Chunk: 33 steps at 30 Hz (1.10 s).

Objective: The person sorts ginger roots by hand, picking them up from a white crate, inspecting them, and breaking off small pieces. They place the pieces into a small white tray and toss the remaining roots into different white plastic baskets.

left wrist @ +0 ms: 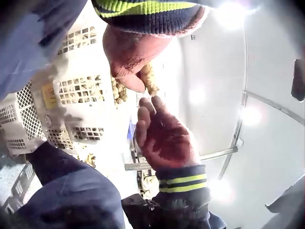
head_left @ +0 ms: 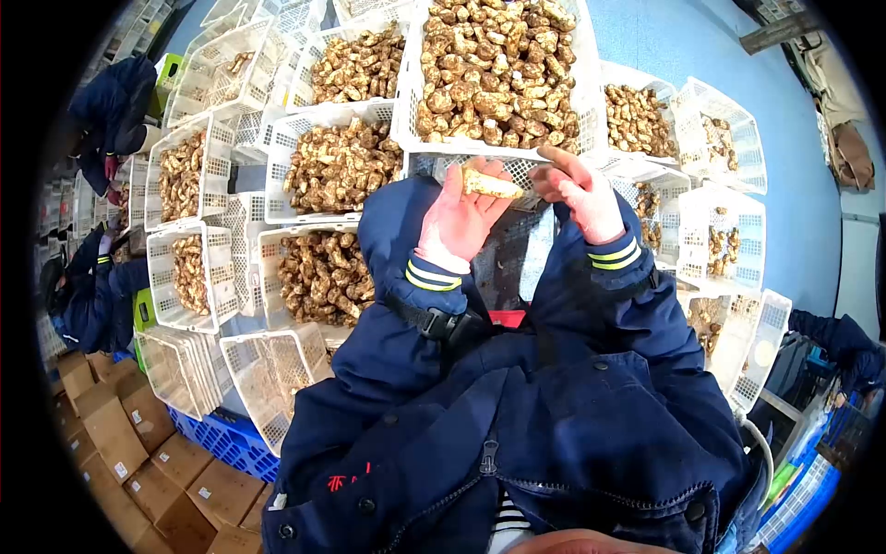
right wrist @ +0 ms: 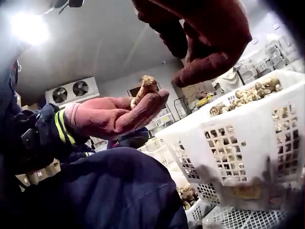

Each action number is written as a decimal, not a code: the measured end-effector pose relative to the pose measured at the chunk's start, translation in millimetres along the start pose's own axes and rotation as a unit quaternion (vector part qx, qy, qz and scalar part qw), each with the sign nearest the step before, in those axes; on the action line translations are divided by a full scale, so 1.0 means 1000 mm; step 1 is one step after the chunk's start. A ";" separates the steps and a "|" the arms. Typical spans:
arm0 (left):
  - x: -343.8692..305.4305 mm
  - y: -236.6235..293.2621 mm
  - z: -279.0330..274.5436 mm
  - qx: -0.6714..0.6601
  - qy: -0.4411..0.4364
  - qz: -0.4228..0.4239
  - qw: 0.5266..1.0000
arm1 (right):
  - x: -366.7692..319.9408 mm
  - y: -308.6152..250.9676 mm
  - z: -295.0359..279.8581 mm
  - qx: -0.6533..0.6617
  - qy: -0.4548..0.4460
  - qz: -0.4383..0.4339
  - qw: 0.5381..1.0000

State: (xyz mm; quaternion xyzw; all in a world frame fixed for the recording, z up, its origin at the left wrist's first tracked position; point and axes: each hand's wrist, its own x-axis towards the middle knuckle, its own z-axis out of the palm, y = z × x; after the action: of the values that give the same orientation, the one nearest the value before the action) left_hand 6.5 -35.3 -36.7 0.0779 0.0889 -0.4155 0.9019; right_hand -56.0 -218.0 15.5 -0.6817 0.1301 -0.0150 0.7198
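One mushroom (head_left: 491,185), pale with brown patches and a thick stem, lies across the fingers of my left hand (head_left: 459,222). That gloved hand is palm up and holds it between thumb and fingers, as the right wrist view shows with the mushroom (right wrist: 143,90) poking up past the fingers. Facing it is my right hand (head_left: 589,201), also gloved, with its fingers loosely bent and nothing held. In the left wrist view the right fingertips are close below the mushroom (left wrist: 149,78). Just ahead of both hands stands a large white crate (head_left: 461,148) heaped with similar mushrooms.
Mushroom-filled white crates flank me, such as a left one (head_left: 277,198) and a right one (head_left: 683,152). An upended crate (head_left: 268,369) leans at lower left, near a blue crate (head_left: 226,443) and cardboard boxes (head_left: 152,462). Other people in dark jackets (head_left: 115,102) are at the left.
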 end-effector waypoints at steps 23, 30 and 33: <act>-0.007 -0.001 -0.002 0.125 0.080 0.055 0.987 | 0.001 0.020 0.011 -0.095 -0.035 0.218 0.971; -0.007 0.002 -0.006 0.074 0.098 0.027 0.992 | 0.111 -0.008 0.030 0.019 -0.079 0.051 0.995; -0.011 0.007 -0.002 0.097 0.065 0.015 0.993 | 0.181 -0.038 0.037 -0.053 -0.075 -0.004 0.996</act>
State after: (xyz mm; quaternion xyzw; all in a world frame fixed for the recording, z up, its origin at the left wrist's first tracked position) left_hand 4.4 -21.8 -35.8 0.1930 0.1056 -0.4022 0.8887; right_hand 132.4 -220.8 23.6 -0.7187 0.0741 0.0404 0.6902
